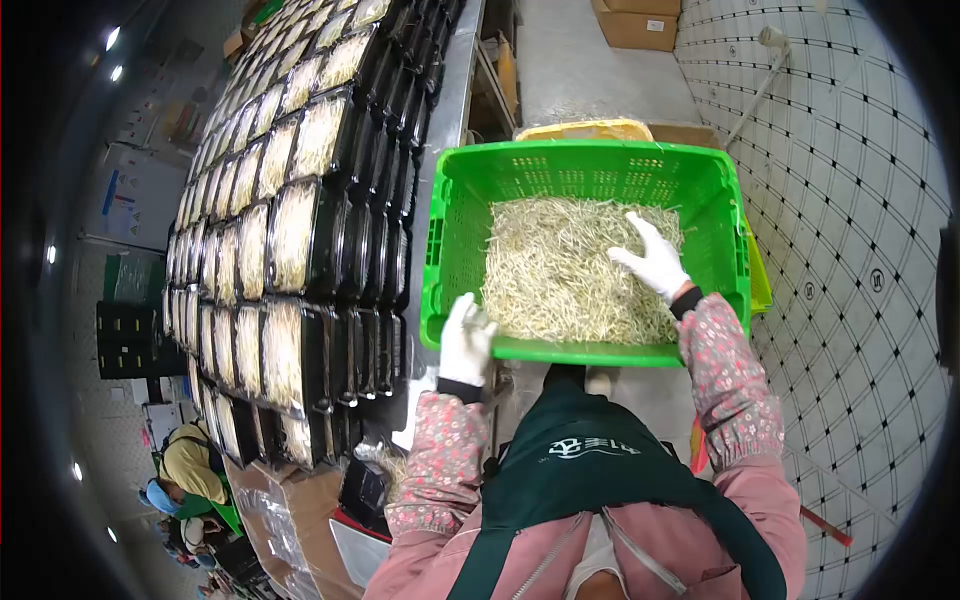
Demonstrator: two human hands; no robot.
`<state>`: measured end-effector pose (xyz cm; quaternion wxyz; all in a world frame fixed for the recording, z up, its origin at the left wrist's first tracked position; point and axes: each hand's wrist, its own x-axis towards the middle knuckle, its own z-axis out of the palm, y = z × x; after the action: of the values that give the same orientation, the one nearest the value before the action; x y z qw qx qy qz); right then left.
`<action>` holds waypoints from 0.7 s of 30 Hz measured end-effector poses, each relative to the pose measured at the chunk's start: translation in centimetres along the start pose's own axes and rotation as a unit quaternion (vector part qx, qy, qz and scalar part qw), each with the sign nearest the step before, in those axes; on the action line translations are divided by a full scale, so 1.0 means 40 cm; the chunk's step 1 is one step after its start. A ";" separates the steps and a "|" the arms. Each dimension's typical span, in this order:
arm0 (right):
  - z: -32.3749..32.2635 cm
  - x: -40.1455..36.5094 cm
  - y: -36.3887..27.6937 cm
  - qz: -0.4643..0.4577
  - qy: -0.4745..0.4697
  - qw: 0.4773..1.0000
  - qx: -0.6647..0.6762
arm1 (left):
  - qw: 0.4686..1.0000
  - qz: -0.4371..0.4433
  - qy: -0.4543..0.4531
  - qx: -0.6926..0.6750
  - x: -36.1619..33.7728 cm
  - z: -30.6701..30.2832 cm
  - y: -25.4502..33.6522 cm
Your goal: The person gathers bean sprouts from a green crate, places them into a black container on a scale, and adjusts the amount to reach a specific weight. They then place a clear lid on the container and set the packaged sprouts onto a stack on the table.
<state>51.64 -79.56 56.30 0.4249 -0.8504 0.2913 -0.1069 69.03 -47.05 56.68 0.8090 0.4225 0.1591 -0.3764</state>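
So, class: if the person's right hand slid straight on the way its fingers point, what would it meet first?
The right hand lies open on the bean sprouts, fingers aimed away and left, so it would push into more sprouts first, then probably the far wall of the green crate.

The green crate (585,165) hides most of the yellow crate (585,130) at 12 o'clock; the picture's edge crops the cardboard box (637,25).

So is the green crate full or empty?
Partly full: sprouts cover the floor of the crate, well below its rim; the right hand rests on them.
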 end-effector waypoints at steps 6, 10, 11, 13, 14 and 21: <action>0.251 0.352 0.042 0.084 -0.167 0.974 -0.131 | 0.986 -0.129 0.101 -0.003 0.238 -0.073 -0.160; 0.359 0.464 0.089 0.114 -0.197 0.956 -0.186 | 0.939 -0.199 0.266 0.093 0.255 0.075 -0.112; 0.393 0.479 0.114 0.108 -0.175 0.958 -0.202 | 0.930 -0.209 0.279 0.119 0.277 0.065 -0.120; 0.446 0.498 0.148 0.104 -0.138 0.960 -0.222 | 0.929 -0.222 0.253 0.155 0.331 0.016 -0.156; 0.470 0.503 0.161 0.102 -0.120 0.960 -0.231 | 0.927 -0.220 0.227 0.201 0.350 -0.009 -0.171; 0.463 0.482 0.041 0.179 -0.323 0.891 -0.266 | 0.909 -0.230 0.312 0.156 0.419 0.007 -0.222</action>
<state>74.49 -79.41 42.33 0.2658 -0.8527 0.3030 0.3325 73.58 -58.41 42.19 0.5330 0.5912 0.4353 -0.4206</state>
